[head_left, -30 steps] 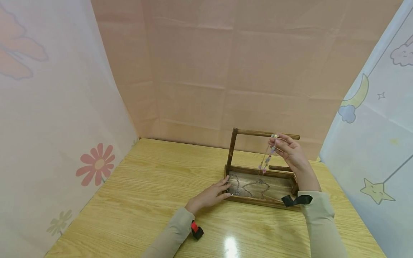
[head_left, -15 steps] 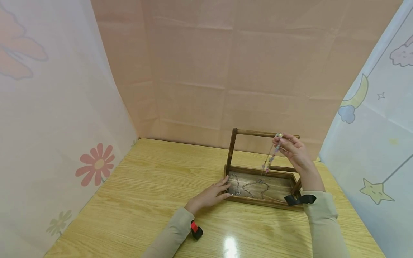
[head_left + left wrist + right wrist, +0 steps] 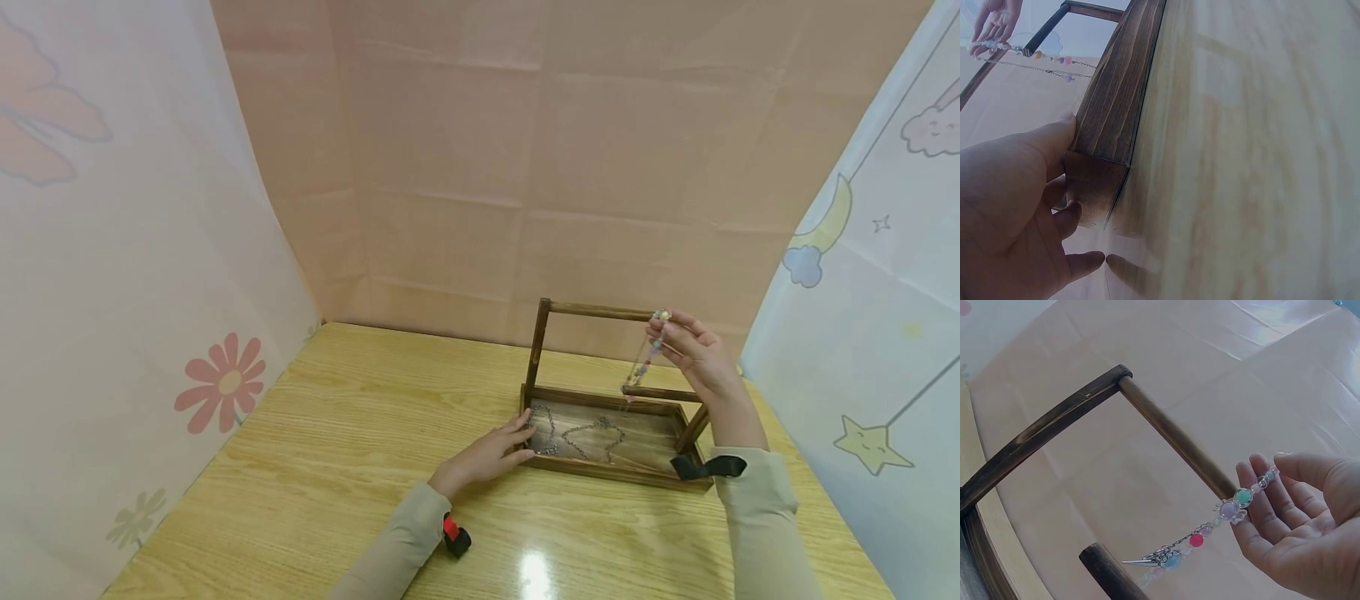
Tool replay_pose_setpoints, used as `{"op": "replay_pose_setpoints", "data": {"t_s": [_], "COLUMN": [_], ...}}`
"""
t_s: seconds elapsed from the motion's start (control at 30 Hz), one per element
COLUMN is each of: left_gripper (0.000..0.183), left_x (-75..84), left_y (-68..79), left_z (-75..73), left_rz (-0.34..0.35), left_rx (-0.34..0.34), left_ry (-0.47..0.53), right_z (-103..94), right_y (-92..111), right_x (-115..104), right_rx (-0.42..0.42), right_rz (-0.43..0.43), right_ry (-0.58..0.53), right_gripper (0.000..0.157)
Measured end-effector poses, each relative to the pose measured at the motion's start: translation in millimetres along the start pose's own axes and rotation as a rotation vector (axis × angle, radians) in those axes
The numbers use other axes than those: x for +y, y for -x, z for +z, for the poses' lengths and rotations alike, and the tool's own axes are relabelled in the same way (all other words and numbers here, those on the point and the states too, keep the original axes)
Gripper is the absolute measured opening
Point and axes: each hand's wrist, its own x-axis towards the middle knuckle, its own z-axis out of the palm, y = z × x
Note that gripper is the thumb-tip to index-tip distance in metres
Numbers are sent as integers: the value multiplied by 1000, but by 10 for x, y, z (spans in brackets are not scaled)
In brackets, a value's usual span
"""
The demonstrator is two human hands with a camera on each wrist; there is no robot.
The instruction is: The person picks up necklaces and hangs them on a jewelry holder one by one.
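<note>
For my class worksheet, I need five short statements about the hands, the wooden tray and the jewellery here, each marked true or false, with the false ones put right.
1. The right hand holds a beaded strand. True.
2. The left hand also holds a strand. False: it touches the left end of the wooden tray.
3. Metal chains lie inside the wooden tray. True.
4. The beaded strand lies flat among the metal chains. False: it hangs from the right hand.
5. The upper rod and lower rod are at different heights. True.
</note>
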Motion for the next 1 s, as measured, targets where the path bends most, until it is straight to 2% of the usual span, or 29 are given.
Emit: {"op": "replay_pose_setpoints", "data": {"t_s": [0.5, 1.0], "left_gripper": [55, 56], "left_x": [-25, -19], "left_y": [4, -4], "left_z": [25, 15], "left_rz": [2, 0], "left_rx": [3, 9], "left_ry": [-3, -9], "right_z": [-99, -226], "right_y": [58, 102], "right_x": [-45, -104], "right_rx": [82, 99], "right_rz": [20, 11], "right_ry": [29, -12], "right_gripper": [30, 30]}}
